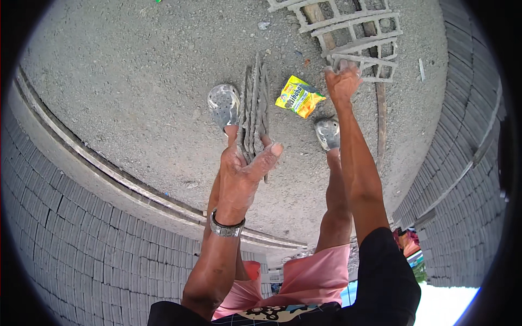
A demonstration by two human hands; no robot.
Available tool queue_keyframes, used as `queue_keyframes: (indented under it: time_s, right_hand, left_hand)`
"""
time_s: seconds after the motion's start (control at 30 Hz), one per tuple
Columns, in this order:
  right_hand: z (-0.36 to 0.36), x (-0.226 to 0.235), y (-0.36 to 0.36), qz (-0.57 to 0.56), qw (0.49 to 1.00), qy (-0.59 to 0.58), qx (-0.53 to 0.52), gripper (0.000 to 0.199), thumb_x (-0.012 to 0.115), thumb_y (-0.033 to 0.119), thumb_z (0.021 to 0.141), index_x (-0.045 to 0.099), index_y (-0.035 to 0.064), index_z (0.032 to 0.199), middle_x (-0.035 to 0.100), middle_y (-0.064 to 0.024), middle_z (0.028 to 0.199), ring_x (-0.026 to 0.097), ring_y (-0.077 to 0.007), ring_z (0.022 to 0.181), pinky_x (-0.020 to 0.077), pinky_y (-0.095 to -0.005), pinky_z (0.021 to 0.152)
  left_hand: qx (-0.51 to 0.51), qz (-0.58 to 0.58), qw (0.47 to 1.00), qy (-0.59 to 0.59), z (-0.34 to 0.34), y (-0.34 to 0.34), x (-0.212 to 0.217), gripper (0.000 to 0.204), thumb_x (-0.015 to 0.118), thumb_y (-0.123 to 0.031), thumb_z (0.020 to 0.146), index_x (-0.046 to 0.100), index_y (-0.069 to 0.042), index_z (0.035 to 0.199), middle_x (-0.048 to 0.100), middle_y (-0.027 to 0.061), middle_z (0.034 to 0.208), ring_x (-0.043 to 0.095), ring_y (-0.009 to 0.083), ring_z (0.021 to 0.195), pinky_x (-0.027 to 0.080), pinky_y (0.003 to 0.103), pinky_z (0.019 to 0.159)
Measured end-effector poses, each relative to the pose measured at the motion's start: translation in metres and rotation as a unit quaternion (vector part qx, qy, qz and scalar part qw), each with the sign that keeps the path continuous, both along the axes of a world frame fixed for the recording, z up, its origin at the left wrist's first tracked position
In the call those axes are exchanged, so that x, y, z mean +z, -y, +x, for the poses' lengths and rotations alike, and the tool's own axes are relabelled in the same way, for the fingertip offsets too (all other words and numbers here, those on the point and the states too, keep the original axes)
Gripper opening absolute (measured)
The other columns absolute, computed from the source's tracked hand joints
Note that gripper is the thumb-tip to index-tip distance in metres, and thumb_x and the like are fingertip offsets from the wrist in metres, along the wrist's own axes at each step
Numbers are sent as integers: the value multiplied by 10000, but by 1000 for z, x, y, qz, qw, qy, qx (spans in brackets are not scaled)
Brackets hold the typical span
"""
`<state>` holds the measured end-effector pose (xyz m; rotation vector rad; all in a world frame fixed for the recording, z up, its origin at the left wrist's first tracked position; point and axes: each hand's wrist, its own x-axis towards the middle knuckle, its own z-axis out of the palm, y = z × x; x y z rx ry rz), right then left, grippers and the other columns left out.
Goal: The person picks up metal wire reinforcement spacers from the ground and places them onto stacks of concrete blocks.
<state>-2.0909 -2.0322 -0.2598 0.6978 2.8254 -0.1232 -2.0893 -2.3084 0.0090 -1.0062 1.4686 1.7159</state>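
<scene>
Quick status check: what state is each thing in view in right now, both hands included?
Left hand: gripping a stack of flat grey strips, held upright.
Right hand: reaching down, fingers on the grey lattice.
Lattice: lying flat on the ground.
Yellow wrapper: crumpled, loose on the ground.

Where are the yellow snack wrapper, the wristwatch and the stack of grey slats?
yellow snack wrapper (299, 96), head view, middle of the packet.
wristwatch (226, 227), head view, metal band.
stack of grey slats (255, 108), head view, mid-length above the left hand (242, 174).
</scene>
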Motion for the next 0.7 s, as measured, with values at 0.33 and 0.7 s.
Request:
queue_keyframes:
  time_s: [0.33, 0.7]
  right_hand:
    - [-87, -33, 1, 34, 999, 36, 3, 427, 691, 334, 700, 670, 24, 992, 649, -203, 1080, 592, -389, 1067, 383, -554, 945]
    - [-153, -37, 59, -15, 995, -93, -27, 408, 684, 376, 677, 690, -27, 740, 684, -256, 805, 673, -406, 780, 512, -476, 735]
  left_hand:
    - [-84, 51, 995, -20, -27, 31, 0, 281, 765, -233, 841, 632, 7, 901, 587, -18, 677, 482, 37, 609, 390, 225, 520]
    - [-120, 50, 991, -32, -33, 22, -2, 320, 779, -233, 822, 627, 38, 897, 617, 39, 684, 503, 72, 599, 430, 269, 534]
